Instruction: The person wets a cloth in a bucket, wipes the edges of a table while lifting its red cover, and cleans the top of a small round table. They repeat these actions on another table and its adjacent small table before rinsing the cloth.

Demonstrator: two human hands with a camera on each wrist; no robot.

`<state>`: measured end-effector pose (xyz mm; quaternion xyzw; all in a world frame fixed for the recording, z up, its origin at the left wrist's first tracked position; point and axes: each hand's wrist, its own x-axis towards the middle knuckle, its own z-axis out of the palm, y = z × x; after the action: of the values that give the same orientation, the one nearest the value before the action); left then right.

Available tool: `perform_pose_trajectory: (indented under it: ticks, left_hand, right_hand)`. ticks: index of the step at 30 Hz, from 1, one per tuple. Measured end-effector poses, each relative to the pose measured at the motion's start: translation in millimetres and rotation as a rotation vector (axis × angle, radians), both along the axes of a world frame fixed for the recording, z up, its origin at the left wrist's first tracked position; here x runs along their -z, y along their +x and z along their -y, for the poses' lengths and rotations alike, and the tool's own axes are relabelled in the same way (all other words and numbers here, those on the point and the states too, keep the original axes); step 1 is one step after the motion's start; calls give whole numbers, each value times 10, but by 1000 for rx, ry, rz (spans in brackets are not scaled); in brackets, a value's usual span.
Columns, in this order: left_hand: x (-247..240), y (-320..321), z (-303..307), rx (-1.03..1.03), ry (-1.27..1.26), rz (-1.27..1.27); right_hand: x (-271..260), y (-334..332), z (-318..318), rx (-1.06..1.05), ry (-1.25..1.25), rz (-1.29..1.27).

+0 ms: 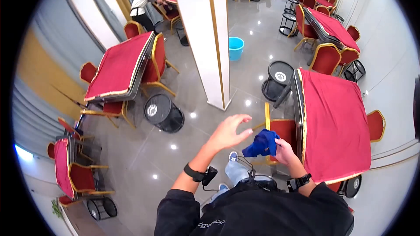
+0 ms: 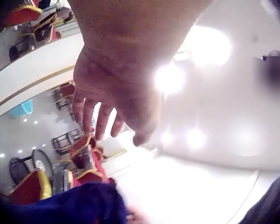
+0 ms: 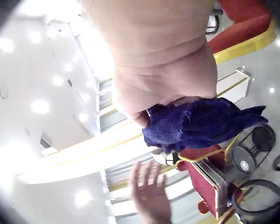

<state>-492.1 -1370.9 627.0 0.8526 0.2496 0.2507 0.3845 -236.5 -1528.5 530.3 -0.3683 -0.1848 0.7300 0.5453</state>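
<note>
A crumpled dark blue cloth hangs from the right hand, whose thumb and fingers pinch it at its right end. In the right wrist view the cloth bunches below the right palm. The left hand is held up just left of the cloth, fingers spread and holding nothing. The left wrist view shows the left hand with its fingers apart and the cloth at the bottom edge.
A table with a red cover stands at the right, a red chair at its near side. Round black side stands, a white pillar and a blue bucket are ahead. Another person bends over a chair at the far left.
</note>
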Motion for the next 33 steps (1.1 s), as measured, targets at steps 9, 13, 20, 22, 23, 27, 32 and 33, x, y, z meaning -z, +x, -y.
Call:
perform_pose_trajectory:
  ticks: [9, 13, 20, 22, 23, 27, 32, 33]
  left_hand:
    - [774, 1436, -1729, 11, -1009, -55]
    - [1349, 2108, -2569, -170, -421, -287]
    - [1563, 3696, -3793, 31, -99, -368]
    - [1901, 4176, -4157, 70, -260, -370]
    - [2090, 4377, -4300, 98, -304, -341]
    - [2236, 4999, -4838, 196, -426, -340]
    - [2363, 5364, -5768, 71, -464, -301]
    - [2541, 5376, -6018, 36, -456, -303]
  right_hand:
    - [353, 652, -2301, 81, 50, -32]
    - [592, 1005, -2867, 264, -54, -213]
    - [1209, 2421, -3410, 388, -98, -548]
    - [1437, 2789, -3310, 593, -132, -498]
    - [1648, 2947, -3232, 656, -85, -486]
    - [1965, 3256, -2924, 991, -341, -489]
    - [1781, 3537, -3193, 992, -499, -585]
    - [1730, 3657, -3410, 959, -553, -500]
